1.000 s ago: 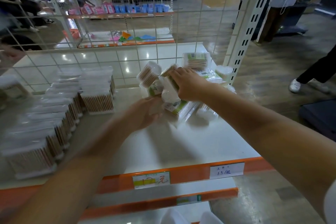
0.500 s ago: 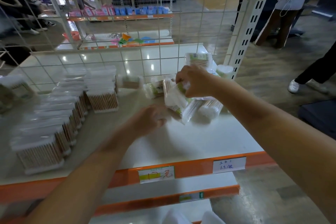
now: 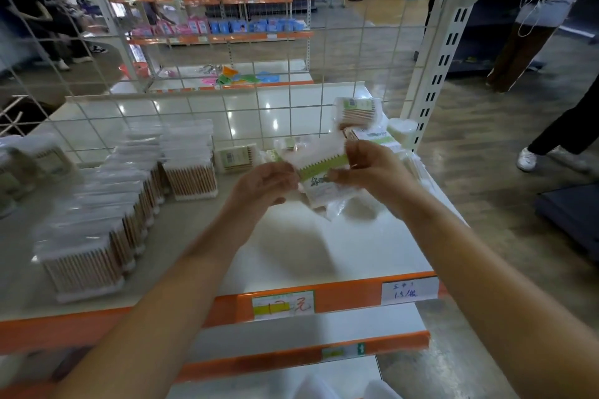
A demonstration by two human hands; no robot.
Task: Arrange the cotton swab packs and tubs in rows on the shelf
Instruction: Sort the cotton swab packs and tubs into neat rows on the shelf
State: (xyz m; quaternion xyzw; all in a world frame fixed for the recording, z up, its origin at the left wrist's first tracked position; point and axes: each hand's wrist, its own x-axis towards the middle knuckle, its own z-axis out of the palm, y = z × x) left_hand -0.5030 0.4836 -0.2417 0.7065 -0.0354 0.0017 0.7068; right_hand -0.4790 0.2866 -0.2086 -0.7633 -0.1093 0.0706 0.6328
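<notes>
While both hands hold it above the middle of the white shelf point(image 3: 291, 256), the soft clear bag of cotton swabs with a green zigzag label point(image 3: 319, 173) hangs tilted, its loose lower end drooping toward the shelf surface. The left hand point(image 3: 264, 186) pinches the bag's left edge with curled fingers; the right hand point(image 3: 372, 168) grips its right side, thumb on the label. Neither hand is free.

To the left, the clear rectangular tubs of wooden-stick swabs point(image 3: 191, 172) already stand in neat rows running from the near edge to the far wire grid point(image 3: 227, 74). Just right of the farthest tub lies a small flat pack with a barcode point(image 3: 235, 157). At the far right, behind the hands, sits a loose heap of swab packs point(image 3: 358, 113), one propped on top, with a round white tub point(image 3: 402, 129) beside the upright post.

The step in hand looks like straightening this bag before setting it down. To do it well, level the bag first so the swabs settle evenly inside, and turn the green label to face the aisle. Then lay it on the bare shelf just right of the tub rows, square to the orange front rail point(image 3: 340, 298), leaving room behind for the next bags to follow in line. The film is slippery and slack, so lower it with both hands rather than dropping it, or it may skew.
</notes>
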